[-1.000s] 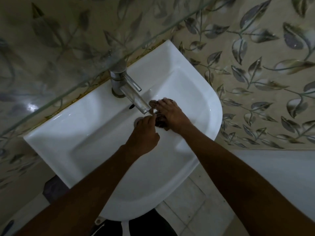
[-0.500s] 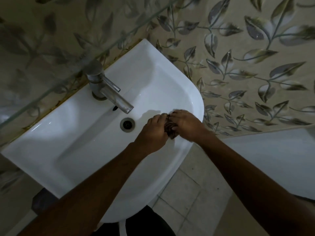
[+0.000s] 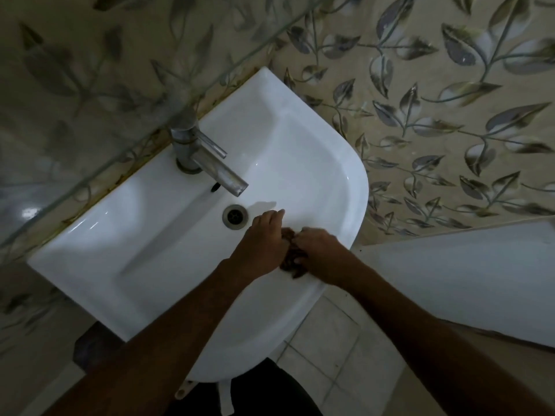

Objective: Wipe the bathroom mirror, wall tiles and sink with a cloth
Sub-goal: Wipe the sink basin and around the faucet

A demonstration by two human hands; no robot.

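We are bunching the dark brown cloth (image 3: 292, 259) between our left hand (image 3: 260, 246) and right hand (image 3: 319, 253) — both sets of fingers clenched on it — over the white sink (image 3: 126, 241) basin beside the drain (image 3: 235, 216), probably so wrung water is falling inside.

Metal tap (image 3: 207, 163) (single lever), round drain (image 3: 235, 216), tiled floor (image 3: 336, 361)

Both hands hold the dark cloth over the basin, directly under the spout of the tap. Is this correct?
Not quite. In the head view, both hands, left hand and right hand, do hold the dark cloth over the basin, but near its front right rim, well away from the tap spout.
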